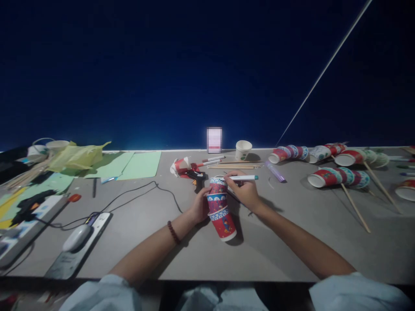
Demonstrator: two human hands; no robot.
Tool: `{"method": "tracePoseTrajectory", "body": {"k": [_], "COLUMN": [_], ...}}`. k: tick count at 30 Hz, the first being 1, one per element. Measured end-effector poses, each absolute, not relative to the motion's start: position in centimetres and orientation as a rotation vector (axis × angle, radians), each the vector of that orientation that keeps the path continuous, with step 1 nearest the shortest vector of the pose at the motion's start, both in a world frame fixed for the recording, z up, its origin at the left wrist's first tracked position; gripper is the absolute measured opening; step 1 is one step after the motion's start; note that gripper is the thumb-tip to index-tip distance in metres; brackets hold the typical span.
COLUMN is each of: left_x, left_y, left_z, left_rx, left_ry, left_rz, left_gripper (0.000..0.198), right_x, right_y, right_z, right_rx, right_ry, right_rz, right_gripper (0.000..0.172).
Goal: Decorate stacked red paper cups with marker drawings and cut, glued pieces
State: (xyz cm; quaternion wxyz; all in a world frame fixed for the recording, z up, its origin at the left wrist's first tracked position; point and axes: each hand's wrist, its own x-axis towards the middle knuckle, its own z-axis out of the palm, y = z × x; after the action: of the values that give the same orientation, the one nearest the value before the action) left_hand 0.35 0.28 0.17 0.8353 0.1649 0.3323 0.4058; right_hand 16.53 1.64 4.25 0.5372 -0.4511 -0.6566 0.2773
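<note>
The left hand point(200, 206), wrist bent, closes its grip around the glossy patterned paper cups point(220, 211), stacked and tilted at the tabletop point(279, 242) centre. At their 2 o'clock, the right hand point(246, 190) pinches a slim white pen point(244, 177).

We are at a craft workspace, a long grey table point(292, 250) against a dark blue wall. Coloured paper sheets point(139, 165), patterned paper cups point(288, 153), wooden sticks point(233, 166), markers point(212, 159), a glue gun point(196, 176) and a power strip point(79, 248) lie spread across it — makers' clutter throughout.
</note>
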Motion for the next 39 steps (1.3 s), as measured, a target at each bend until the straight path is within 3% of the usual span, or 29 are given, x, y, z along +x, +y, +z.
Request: {"method": "tracePoseTrajectory", "body": {"k": [22, 39], "left_x": [0.3, 0.5], "left_y": [0.2, 0.2], "left_z": [0.0, 0.9], "left_rx": [0.362, 0.37], "left_ry": [0.678, 0.643], "left_rz": [0.846, 0.861], "left_gripper": [0.034, 0.034], "right_x": [16.6, 16.5], "right_y": [1.8, 2.4], "right_z": [3.9, 3.5], "right_rx": [-1.079, -1.026], "right_ry": [-1.524, -1.297], "right_rz": [0.672, 0.909], "right_gripper": [0.018, 0.024]}}
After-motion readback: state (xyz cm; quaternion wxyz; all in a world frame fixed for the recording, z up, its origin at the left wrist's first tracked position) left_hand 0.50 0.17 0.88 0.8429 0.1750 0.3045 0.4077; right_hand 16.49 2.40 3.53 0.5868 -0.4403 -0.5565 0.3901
